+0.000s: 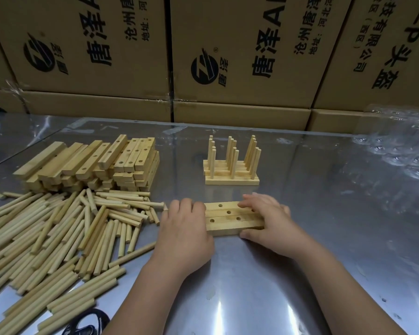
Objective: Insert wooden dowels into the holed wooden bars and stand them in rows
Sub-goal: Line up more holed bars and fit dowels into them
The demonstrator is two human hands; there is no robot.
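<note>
Three holed wooden bars (228, 217) lie side by side, holes up, on the steel table near its front centre. My left hand (185, 228) covers their left ends with fingers curled over them. My right hand (267, 217) grips their right ends, thumb against the near side and fingers over the top. Behind them stand several finished bars with upright dowels (231, 163) in rows. A loose heap of dowels (58, 235) spreads over the left of the table. A stack of empty holed bars (92, 163) sits behind the heap.
Printed cardboard boxes (203, 56) wall off the back of the steel table (324, 213). Crumpled clear plastic (399, 143) lies at the right rear. A black cord or strap (87, 322) shows at the bottom left edge.
</note>
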